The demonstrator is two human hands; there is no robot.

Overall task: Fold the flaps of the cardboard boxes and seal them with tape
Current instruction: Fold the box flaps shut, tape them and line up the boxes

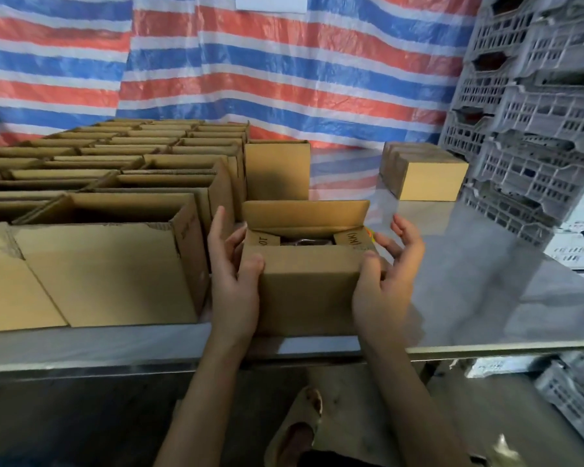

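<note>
Clasped at both near corners by left hand [233, 281] and right hand [385, 284], thumbs pressed to its front: small cardboard box [307, 291], far flap [304, 214] raised, side flaps [356, 242] folded inward. Crowded just left of the grip, open boxes [108, 264]; underneath, steel table [469, 298].

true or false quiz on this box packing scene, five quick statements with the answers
1. The left hand grips the small cardboard box. True.
2. Its far flap is folded down. False: it stands upright.
3. The rows of boxes on the left are taped shut. False: their tops are open.
4. On the right, grey plastic crates are stacked. True.
5. The small cardboard box rests on the floor. False: it sits on the steel table.
</note>
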